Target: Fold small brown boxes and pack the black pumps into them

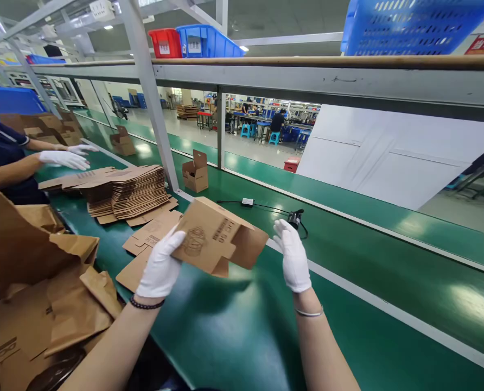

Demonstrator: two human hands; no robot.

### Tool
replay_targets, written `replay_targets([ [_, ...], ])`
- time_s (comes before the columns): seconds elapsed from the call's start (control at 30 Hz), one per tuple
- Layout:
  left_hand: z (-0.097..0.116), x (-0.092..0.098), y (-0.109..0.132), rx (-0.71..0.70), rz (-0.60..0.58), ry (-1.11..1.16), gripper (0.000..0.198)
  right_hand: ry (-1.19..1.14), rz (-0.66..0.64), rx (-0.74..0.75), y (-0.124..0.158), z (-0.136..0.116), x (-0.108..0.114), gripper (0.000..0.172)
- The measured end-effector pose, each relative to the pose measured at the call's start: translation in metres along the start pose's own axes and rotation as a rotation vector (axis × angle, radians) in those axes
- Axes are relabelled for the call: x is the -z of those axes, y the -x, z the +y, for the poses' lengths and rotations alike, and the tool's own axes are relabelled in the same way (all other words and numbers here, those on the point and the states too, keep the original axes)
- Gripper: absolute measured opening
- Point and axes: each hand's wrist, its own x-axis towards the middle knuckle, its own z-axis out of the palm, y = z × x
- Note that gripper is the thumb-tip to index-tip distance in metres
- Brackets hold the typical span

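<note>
My white-gloved left hand [160,266] grips one end of a brown cardboard box [207,236], thumb on its printed face. The box is opened out and tilted above the green bench, with its flaps loose at the right end. Apart from the box, my right hand [293,255], also gloved, hangs with fingers stretched out and nothing in it. Just beyond its fingertips lies a small black device [294,218] on a cable, with a white label tag [247,202] along the cord. Flat unfolded cartons [154,231] rest beside my left hand.
A tall stack of flat cartons [138,187] stands at left, near a co-worker's gloved hands [65,157]. Folded boxes [195,172] sit along the green conveyor [348,233]. A metal post [150,92] and an overhead shelf [286,73] with plastic bins frame the bench. Brown paper [75,304] fills the lower left.
</note>
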Motion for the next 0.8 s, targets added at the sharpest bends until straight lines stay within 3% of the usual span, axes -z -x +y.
replay_targets([
  [0.07,0.005,0.001,-0.004,0.089,0.096,0.178,0.043,-0.123,-0.085,-0.22,-0.009,0.005,0.001,0.062],
  [0.17,0.013,0.0,-0.005,0.127,0.164,0.274,0.034,-0.182,-0.157,-0.333,-0.012,0.009,-0.002,0.065],
  [0.33,0.02,-0.008,-0.001,0.141,0.227,0.328,0.028,-0.142,-0.317,-0.336,-0.009,0.011,-0.008,0.05],
  [0.43,0.022,-0.014,0.002,0.17,0.227,0.313,0.028,-0.058,-0.299,-0.314,-0.008,0.013,-0.01,0.036],
  [0.67,0.023,-0.019,0.01,0.206,0.253,0.286,0.031,0.084,-0.191,-0.157,-0.008,0.022,-0.015,0.041],
  [0.8,0.02,-0.016,0.008,0.187,0.242,0.246,0.032,0.068,-0.309,-0.201,-0.011,0.019,-0.009,0.038],
])
